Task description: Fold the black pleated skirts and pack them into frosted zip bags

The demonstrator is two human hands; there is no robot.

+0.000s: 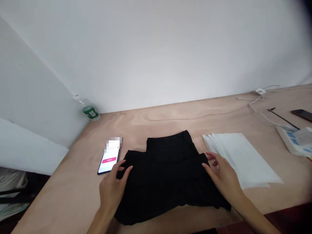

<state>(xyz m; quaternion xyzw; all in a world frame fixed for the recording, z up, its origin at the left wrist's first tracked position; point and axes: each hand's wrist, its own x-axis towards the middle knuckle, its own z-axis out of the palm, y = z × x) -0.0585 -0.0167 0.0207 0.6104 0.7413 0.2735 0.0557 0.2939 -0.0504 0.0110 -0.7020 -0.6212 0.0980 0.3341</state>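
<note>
A folded black garment (163, 182) lies on the wooden table before me, with a narrower folded section sticking out at its far side. At its left edge my left hand (113, 185) grips the cloth, thumb on top and fingers around the side. The right edge is held by my right hand (223, 175) in the same way, its thumb over the fabric. The exact kind of garment cannot be told from the folded shape. Close to my left hand lies a phone (112, 154) with a lit screen. White sheets (246, 159) in a stack lie beside my right hand.
A plastic bottle (90, 112) with a green label stands in the back left corner by the wall. On the right are white cables (255, 107), a power strip (292, 139) and a dark phone (302, 114). The table's (58, 195) left edge slants toward me.
</note>
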